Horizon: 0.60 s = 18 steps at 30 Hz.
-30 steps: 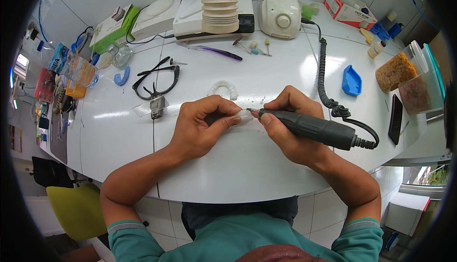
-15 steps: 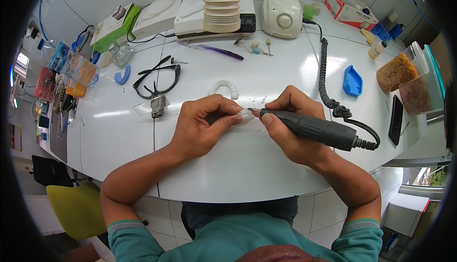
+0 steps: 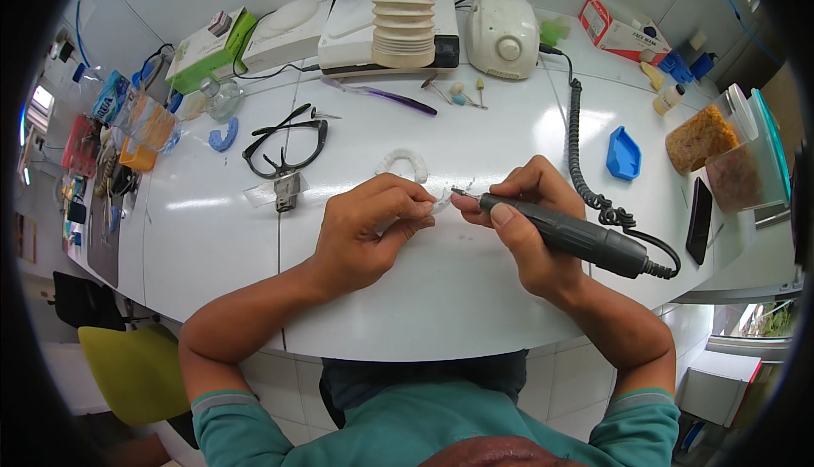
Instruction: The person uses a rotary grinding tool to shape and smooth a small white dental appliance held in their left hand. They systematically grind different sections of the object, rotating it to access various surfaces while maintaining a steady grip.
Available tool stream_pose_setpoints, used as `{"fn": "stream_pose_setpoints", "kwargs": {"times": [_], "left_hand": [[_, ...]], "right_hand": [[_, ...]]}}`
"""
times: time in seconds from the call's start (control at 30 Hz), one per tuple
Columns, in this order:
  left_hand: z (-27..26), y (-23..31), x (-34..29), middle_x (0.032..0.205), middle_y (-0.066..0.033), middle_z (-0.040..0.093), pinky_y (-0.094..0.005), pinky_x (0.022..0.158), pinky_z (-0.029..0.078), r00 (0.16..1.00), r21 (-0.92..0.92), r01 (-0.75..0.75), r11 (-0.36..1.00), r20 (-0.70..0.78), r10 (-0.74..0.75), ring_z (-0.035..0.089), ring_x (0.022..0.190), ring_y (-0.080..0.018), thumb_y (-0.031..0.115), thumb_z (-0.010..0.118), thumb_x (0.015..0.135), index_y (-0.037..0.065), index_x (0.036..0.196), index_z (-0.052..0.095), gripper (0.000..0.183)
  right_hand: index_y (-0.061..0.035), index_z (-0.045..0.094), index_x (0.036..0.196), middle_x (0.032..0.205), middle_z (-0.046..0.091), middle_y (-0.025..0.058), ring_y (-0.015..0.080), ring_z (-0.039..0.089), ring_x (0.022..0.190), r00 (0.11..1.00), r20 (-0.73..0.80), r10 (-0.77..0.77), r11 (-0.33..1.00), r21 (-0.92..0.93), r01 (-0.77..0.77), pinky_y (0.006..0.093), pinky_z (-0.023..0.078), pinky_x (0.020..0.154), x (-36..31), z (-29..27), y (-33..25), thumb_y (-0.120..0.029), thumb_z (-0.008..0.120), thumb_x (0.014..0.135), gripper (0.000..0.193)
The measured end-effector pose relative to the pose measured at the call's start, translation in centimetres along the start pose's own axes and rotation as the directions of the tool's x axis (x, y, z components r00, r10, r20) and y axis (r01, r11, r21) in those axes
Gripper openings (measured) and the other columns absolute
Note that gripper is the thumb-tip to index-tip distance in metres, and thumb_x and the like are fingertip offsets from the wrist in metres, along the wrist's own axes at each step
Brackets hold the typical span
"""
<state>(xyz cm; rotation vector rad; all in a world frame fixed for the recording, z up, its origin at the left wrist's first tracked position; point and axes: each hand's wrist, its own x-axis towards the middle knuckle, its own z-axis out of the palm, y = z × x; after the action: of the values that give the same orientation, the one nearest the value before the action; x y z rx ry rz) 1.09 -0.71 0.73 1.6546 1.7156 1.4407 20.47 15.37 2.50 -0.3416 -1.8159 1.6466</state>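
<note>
My left hand (image 3: 366, 228) pinches a small see-through curved piece (image 3: 442, 201), perhaps a dental tray, between thumb and fingertips; most of it is hidden or too faint to make out. In my right hand (image 3: 543, 251) lies a black rotary handpiece (image 3: 585, 236), gripped like a pen. Its thin metal bur points left toward the piece, with a small gap between them. Just beyond my left fingers, a whitish horseshoe-shaped dental arch (image 3: 402, 162) rests on the white table (image 3: 407, 314).
A coiled cord (image 3: 576, 136) links the handpiece to a white control box (image 3: 502, 36). A ribbed suction hose (image 3: 404, 17) hangs at the back. Black-framed glasses (image 3: 287, 162) lie left, a blue tray (image 3: 624, 153) and phone (image 3: 699, 221) right. Several polishing tips (image 3: 458, 92) lie behind.
My right hand has drawn the handpiece slightly right, so its bur stands off from the piece. The left hand still pinches the piece, of which more now shows. The view has shifted slightly.
</note>
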Motion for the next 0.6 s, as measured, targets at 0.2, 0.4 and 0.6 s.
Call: {"fn": "stream_pose_setpoints", "kwargs": {"times": [0.2, 0.4, 0.6], "left_hand": [[-0.6, 0.2, 0.5, 0.114, -0.0147, 0.079, -0.0384, 0.080, 0.065, 0.923, 0.357, -0.364, 0.860, 0.016, 0.384, 0.078, 0.098, -0.0295, -0.012, 0.082, 0.087, 0.001, 0.106, 0.079, 0.023], [-0.9, 0.6, 0.6, 0.112, -0.0124, 0.078, -0.0386, 0.080, 0.062, 0.827, 0.526, -0.508, 0.682, 0.077, 0.557, 0.076, 0.099, -0.0290, -0.005, 0.082, 0.084, 0.002, 0.102, 0.078, 0.019], [-0.4, -0.3, 0.3, 0.113, -0.0151, 0.079, -0.0367, 0.089, 0.064, 0.986, 0.088, -0.155, 0.984, -0.040, 0.159, 0.077, 0.104, -0.0258, -0.012, 0.079, 0.091, 0.000, 0.107, 0.076, 0.020]], "right_hand": [[0.0053, 0.056, 0.102, 0.096, 0.077, 0.0238, 0.0178, 0.076, 0.088, 0.986, 0.109, -0.128, 0.992, 0.009, 0.128, 0.0330, 0.062, 0.078, 0.2, -1.1, 0.6, -0.010, 0.068, 0.098, 0.019], [0.0042, 0.057, 0.100, 0.099, 0.080, 0.0284, 0.0135, 0.072, 0.080, 0.967, 0.155, -0.203, 0.978, -0.008, 0.207, 0.0306, 0.059, 0.074, 0.5, -1.4, 0.4, -0.008, 0.066, 0.095, 0.016], [0.0055, 0.062, 0.102, 0.094, 0.080, 0.0225, 0.0121, 0.071, 0.075, 0.973, 0.148, -0.177, 0.973, -0.125, 0.196, 0.0293, 0.058, 0.068, 0.2, -0.4, -0.5, -0.009, 0.072, 0.094, 0.020]]}}
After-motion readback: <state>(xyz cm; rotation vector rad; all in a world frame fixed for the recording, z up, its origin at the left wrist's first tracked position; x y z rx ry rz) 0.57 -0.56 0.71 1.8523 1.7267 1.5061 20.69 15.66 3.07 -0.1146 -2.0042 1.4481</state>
